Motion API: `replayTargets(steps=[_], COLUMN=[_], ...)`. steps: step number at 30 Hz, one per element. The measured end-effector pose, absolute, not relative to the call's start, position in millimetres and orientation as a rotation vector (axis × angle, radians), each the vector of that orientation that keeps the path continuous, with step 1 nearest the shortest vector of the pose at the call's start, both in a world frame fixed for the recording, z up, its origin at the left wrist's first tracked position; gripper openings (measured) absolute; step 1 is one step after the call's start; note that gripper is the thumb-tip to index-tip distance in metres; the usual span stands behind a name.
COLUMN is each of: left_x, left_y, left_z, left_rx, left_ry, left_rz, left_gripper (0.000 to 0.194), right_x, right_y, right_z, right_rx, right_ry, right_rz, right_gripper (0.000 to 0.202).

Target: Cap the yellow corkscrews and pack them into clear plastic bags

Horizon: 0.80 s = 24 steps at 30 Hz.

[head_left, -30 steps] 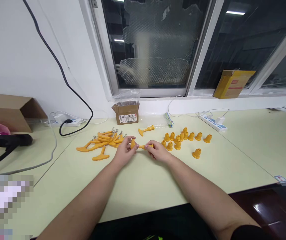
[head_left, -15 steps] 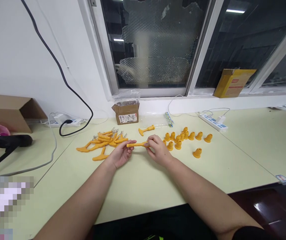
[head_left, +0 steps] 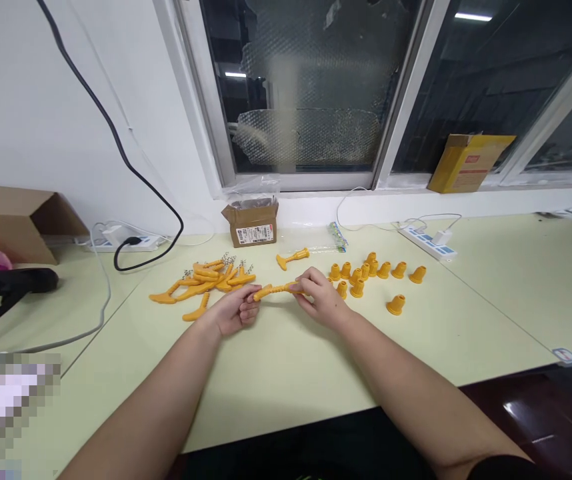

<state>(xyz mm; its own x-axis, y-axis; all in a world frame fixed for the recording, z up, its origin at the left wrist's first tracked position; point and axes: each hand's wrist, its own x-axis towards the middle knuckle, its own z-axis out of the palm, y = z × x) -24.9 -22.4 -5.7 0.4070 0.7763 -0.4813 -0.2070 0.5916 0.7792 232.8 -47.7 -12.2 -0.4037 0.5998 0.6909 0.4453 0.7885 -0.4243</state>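
A yellow plastic T-shaped handle (head_left: 277,289) with a ridged shaft is held level between my two hands above the table. My left hand (head_left: 236,312) is closed on the crosspiece at its left end. At the other end, the fingers of my right hand (head_left: 323,297) pinch the shaft and partly hide it, so I cannot tell whether a separate piece is there. Left of my hands lies a pile of similar yellow handles (head_left: 209,280), several with small metal coils at their ends. Several yellow bell-shaped caps (head_left: 396,305) stand on the right.
Another yellow handle (head_left: 293,257) with a wider end lies behind my hands. A small cardboard box (head_left: 251,225) and a clear plastic bag (head_left: 311,239) are by the wall. Power strips (head_left: 429,243) with cables lie at the back. A black stand (head_left: 13,283) is on the left.
The handle has rotated, so its crosspiece now shows at an angle. My left fingers have curled in and shifted slightly left; my right hand still grips the other end.
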Motion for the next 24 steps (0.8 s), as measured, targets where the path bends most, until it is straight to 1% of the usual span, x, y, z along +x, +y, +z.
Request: replayTargets(steps=[2, 4, 5, 6, 10, 11, 12, 13, 16, 17, 19, 22, 24], left_x=[-24, -24, -24, -24, -21, -20, -18, -15, -10, -10, -12, -23, -33], left_y=[-22, -22, -23, -24, -30, -32, -33, -35, -35, -34, -31, -26, -26], left_z=[-5, -3, -2, 0, 3, 3, 3, 2, 0, 0, 3, 16, 28], left_rx=[0.789, 0.922, 1.001, 1.085, 1.363, 1.388, 1.401, 1.403, 1.346, 1.275, 1.057, 0.815, 0.834], left_ry=[0.984, 0.974, 0.954, 0.93, 0.85, 0.838, 0.836, 0.845, 0.931, 0.964, 0.997, 0.99, 1.018], left_rz=[0.82, 0.982, 1.049, 1.093, 1.14, 1.135, 1.129, 1.12, 1.048, 1.034, 1.048, 1.167, 1.261], left_gripper=[0.04, 0.024, 0.019, 0.025, 0.074, 0.082, 0.083, 0.077, 0.044, 0.038, 0.031, 0.026, 0.026], right_x=[232, 233, 234, 234, 236, 236, 236, 237, 239, 240, 242, 250, 257], right_y=[-48, -48, -48, -48, -49, -48, -48, -48, -46, -46, -46, -47, -48], right_z=[-12, -12, -12, -11, -9, -9, -10, -10, -10, -9, -5, 5, 13], right_rx=[-0.739, -0.718, -0.722, -0.739, -0.846, -0.871, -0.887, -0.891, -0.843, -0.832, -0.855, -0.931, -0.971], right_ry=[-2.043, -2.001, -1.976, -1.948, -1.853, -1.845, -1.85, -1.867, -1.973, -1.999, -1.988, -1.782, -1.638], right_rz=[0.24, 0.251, 0.249, 0.25, 0.341, 0.369, 0.391, 0.401, 0.366, 0.319, 0.181, -0.023, -0.053], right_gripper=[0.014, 0.015, 0.016, 0.016, 0.019, 0.02, 0.02, 0.019, 0.014, 0.011, 0.01, 0.01, 0.018])
